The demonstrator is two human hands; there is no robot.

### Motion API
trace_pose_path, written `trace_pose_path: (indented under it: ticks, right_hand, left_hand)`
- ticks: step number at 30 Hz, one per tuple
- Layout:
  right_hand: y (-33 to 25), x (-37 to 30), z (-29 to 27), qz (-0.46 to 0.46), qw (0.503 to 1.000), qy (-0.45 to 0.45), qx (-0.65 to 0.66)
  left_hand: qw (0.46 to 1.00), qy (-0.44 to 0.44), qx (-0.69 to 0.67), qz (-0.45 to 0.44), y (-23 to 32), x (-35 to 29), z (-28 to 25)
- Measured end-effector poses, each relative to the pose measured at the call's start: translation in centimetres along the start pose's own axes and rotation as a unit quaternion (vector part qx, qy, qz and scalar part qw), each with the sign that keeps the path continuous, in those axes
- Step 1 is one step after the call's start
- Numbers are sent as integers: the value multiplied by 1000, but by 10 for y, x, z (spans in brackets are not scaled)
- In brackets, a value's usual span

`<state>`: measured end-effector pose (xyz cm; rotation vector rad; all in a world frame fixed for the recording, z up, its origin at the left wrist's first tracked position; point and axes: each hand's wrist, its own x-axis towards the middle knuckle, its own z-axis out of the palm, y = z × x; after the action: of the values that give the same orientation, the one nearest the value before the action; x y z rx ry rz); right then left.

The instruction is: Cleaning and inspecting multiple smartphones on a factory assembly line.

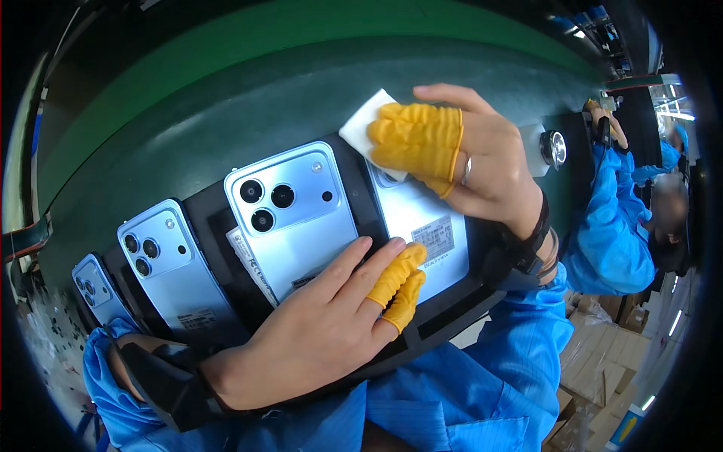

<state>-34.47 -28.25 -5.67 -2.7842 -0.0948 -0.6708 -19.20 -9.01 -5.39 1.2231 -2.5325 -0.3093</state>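
Several light blue phones lie face down in a black tray (pixel 218 218) on a green conveyor belt (pixel 226 98). My right hand (pixel 459 154), with yellow finger cots, presses a white cloth (pixel 365 124) onto the camera end of the rightmost phone (pixel 429 226). My left hand (pixel 331 324), also with yellow cots on two fingers, rests across the lower end of the middle phone (pixel 297 211) and touches the rightmost phone's lower edge. Two more phones (pixel 169 264) sit to the left.
Another person in a blue coat (pixel 610 241) works at the right. A round silver-topped object (pixel 556 147) stands near my right wrist. Cardboard boxes (pixel 602 339) lie below at the right. Black wrist straps sit on both my wrists.
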Motion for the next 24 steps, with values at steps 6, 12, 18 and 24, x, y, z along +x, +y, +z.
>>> trace_pose_path:
  ticks: [6,12,18,24]
  right_hand:
    - [-12,-4,4,-32,999,5,-5]
    - [-19,-42,-30,127,990,22,-51]
    - [-33,-44,-31,300,947,112,37]
    - [-50,23,-23,189,971,123,74]
  left_hand:
    - [1000,5,-20,-1,-2,-4,1]
    - [999,18,29,25,1,1,0]
    - [999,13,36,32,0,-2,4]
    - [999,30,26,22,-2,-9,-1]
